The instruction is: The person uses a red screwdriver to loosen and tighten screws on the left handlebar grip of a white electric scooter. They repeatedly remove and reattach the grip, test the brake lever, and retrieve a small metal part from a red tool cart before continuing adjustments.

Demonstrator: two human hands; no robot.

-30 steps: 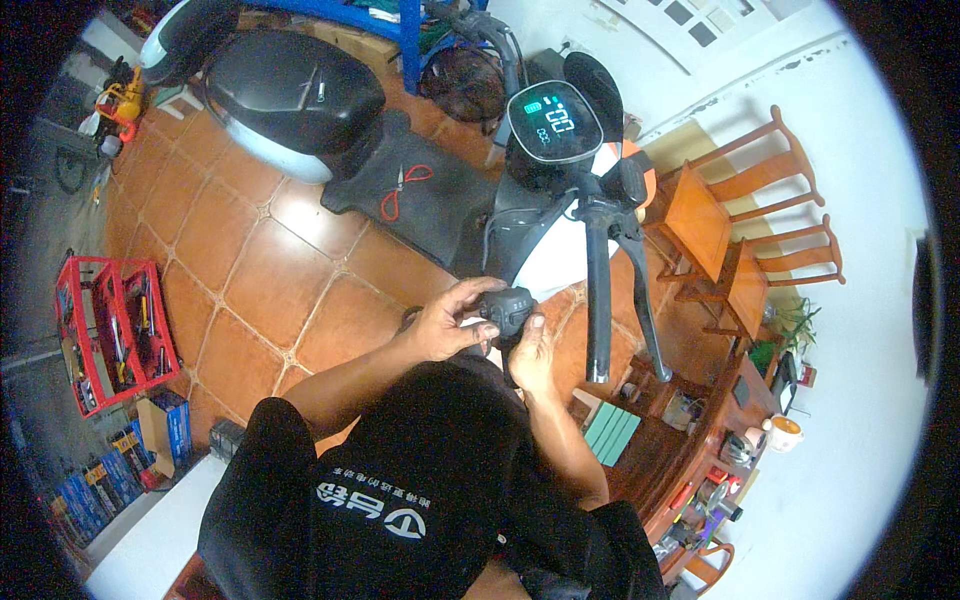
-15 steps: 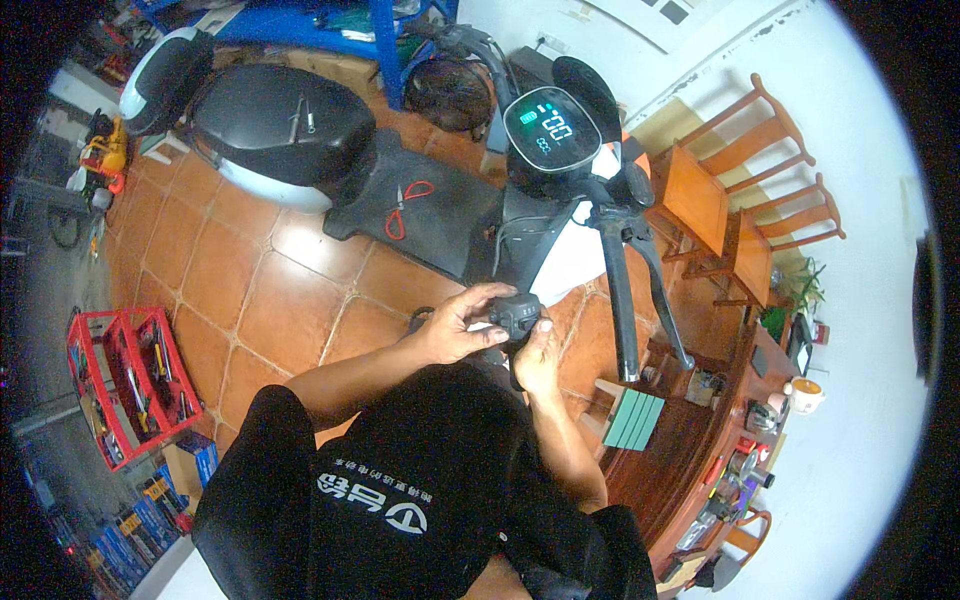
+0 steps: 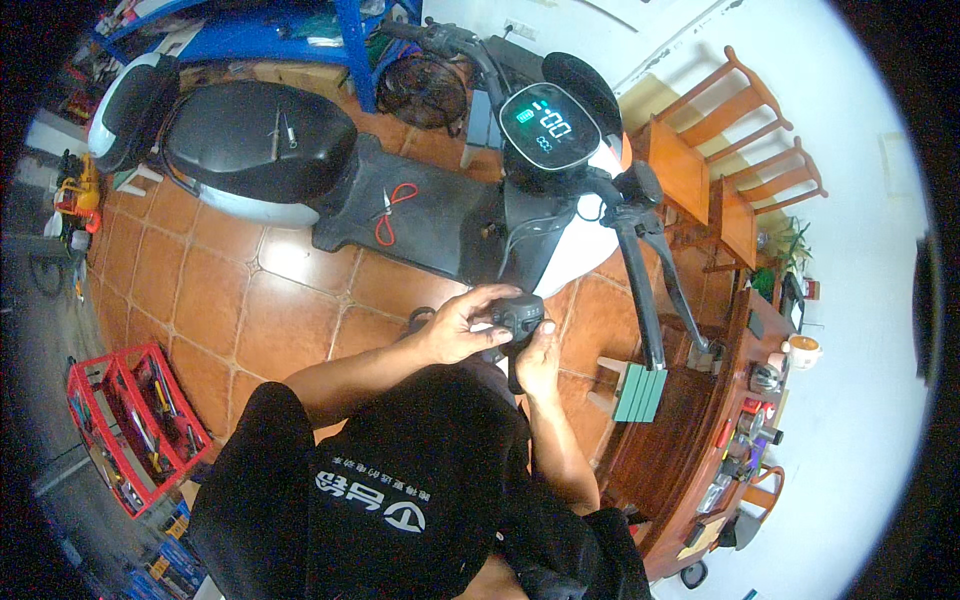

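Both hands are in front of my dark apron at the middle. My left hand [image 3: 462, 325] grips a black plastic control housing [image 3: 521, 311] from the left, fingers over its top. My right hand [image 3: 540, 358] holds it from the right and below, thumb along its side. Just beyond stands a scooter: its lit dashboard [image 3: 550, 126], a bare handlebar end [image 3: 640, 300] with a brake lever [image 3: 683, 310] right of my hands, and a dark footboard [image 3: 430, 230] carrying red-handled scissors [image 3: 392, 215]. Small metal tools [image 3: 282, 137] lie on the black seat [image 3: 240, 130].
A red toolbox [image 3: 140, 425] sits at lower left. Right are wooden chairs [image 3: 680, 160], a green-slatted stool [image 3: 637, 393] and a cluttered wooden desk [image 3: 740, 355]. Behind the scooter are a fan [image 3: 420, 92] and blue shelving [image 3: 358, 55].
The view has shifted, with chairs and dashboard sitting further left and the toolbox lower. Both my hands keep their hold on the black housing, with little visible change in grip.
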